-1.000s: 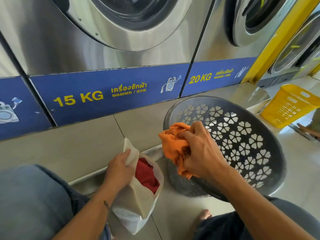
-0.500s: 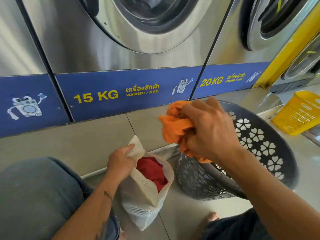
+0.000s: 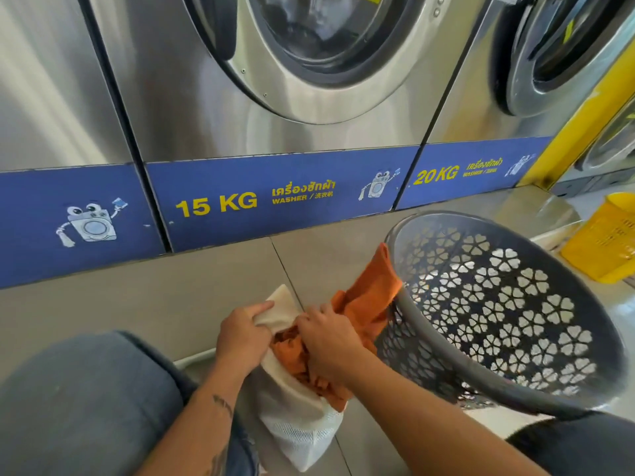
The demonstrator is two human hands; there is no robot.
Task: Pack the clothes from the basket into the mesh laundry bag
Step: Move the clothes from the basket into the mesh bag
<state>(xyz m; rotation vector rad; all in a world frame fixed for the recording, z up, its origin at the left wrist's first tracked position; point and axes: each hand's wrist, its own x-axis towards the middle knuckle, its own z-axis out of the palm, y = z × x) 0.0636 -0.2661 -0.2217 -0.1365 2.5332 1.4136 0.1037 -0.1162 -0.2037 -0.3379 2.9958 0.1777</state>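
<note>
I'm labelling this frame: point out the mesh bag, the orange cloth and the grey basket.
mesh bag (image 3: 302, 438), head view, lower mesh side.
orange cloth (image 3: 372, 290), head view, upper fold.
grey basket (image 3: 481, 369), head view, near rim.

Right hand (image 3: 330, 341) fingertips concealed inside orange cloth (image 3: 371, 297); grip not verifiable. Mesh laundry bag (image 3: 302, 431) interior and other contents obscured by cloth and hands. Yellow basket (image 3: 604, 242) cropped at right edge, blurred. Washer doors (image 3: 309, 46) cut off at top
</note>
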